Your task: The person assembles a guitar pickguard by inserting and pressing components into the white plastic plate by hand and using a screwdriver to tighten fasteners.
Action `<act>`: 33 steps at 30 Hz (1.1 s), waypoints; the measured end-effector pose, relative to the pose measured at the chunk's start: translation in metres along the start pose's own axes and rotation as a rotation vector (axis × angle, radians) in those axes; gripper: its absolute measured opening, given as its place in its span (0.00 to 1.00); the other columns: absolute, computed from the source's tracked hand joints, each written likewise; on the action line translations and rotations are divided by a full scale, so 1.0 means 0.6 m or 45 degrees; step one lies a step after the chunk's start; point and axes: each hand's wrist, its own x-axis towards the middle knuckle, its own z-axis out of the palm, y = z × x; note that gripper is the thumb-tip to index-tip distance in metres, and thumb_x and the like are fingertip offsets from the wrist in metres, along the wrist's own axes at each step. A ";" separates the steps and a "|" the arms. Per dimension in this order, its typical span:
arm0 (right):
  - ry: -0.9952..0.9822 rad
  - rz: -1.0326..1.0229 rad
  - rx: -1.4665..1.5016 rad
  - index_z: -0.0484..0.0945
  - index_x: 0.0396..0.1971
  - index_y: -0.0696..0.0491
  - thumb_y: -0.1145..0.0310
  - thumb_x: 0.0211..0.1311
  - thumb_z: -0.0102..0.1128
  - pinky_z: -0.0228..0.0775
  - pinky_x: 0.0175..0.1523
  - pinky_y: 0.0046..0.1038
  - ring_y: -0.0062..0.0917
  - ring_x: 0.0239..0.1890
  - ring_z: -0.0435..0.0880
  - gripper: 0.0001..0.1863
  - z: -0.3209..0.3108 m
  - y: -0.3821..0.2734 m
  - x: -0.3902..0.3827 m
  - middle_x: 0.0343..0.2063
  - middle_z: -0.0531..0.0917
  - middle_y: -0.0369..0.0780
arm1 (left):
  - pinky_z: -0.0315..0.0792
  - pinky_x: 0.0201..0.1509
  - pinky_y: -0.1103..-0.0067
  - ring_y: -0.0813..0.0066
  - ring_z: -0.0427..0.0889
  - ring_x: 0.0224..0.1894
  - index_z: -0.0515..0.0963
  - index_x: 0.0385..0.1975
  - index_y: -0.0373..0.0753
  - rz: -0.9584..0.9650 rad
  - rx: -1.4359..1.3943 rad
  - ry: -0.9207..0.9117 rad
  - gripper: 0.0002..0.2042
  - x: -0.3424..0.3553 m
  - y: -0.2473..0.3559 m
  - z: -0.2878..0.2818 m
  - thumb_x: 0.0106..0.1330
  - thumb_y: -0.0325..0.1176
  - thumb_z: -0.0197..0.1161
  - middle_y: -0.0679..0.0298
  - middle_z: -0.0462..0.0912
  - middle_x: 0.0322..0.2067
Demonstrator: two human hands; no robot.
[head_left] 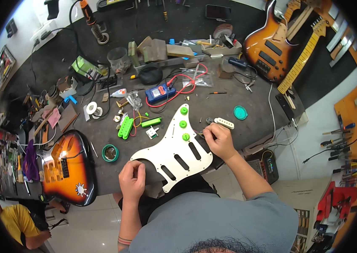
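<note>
A white pickguard [170, 164] with three green knobs [183, 124] and three slots lies at the bench's front edge. My left hand [133, 179] is closed at its lower left tip, seemingly gripping it. My right hand [219, 141] is closed in a pinch right of the pickguard; what it holds is too small to make out. Just beyond that hand is a white pickup [224, 123]. Green pickup covers [125, 127], a small white part [153, 131], loose wires and a green tub of small parts [110, 152] lie left of the pickguard.
A sunburst guitar body [66, 168] sits at left, two guitars [267, 50] at back right. A blue meter [160, 92] with red leads, parts trays and a soldering iron [89, 14] are farther back. A person in yellow [22, 223] is at lower left. Tools hang at right.
</note>
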 end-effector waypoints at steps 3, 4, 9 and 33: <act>0.040 -0.080 -0.051 0.82 0.31 0.56 0.78 0.67 0.72 0.73 0.33 0.37 0.34 0.24 0.82 0.06 -0.003 0.001 0.001 0.24 0.82 0.40 | 0.69 0.31 0.76 0.75 0.76 0.26 0.82 0.37 0.32 -0.001 0.015 -0.003 0.03 0.000 0.002 0.000 0.72 0.20 0.71 0.62 0.82 0.28; 0.058 -0.119 -0.035 0.82 0.30 0.56 0.78 0.67 0.72 0.74 0.34 0.38 0.35 0.24 0.82 0.06 -0.002 0.001 0.002 0.24 0.82 0.40 | 0.69 0.31 0.76 0.75 0.76 0.26 0.82 0.37 0.32 0.007 0.009 -0.012 0.03 0.000 0.000 0.001 0.72 0.20 0.71 0.62 0.82 0.28; 0.053 -0.122 -0.011 0.82 0.30 0.57 0.80 0.66 0.72 0.74 0.35 0.36 0.34 0.25 0.82 0.07 -0.002 0.002 0.001 0.25 0.84 0.41 | 0.70 0.31 0.75 0.75 0.77 0.26 0.82 0.37 0.32 0.044 0.045 0.012 0.03 0.001 0.003 0.005 0.73 0.20 0.70 0.62 0.82 0.29; 0.086 -0.120 -0.040 0.83 0.28 0.55 0.78 0.65 0.73 0.71 0.30 0.36 0.32 0.20 0.80 0.07 0.000 0.001 0.003 0.20 0.80 0.38 | 0.67 0.34 0.77 0.79 0.72 0.28 0.81 0.36 0.32 -0.005 0.046 0.007 0.04 -0.007 0.002 0.002 0.74 0.21 0.70 0.65 0.80 0.28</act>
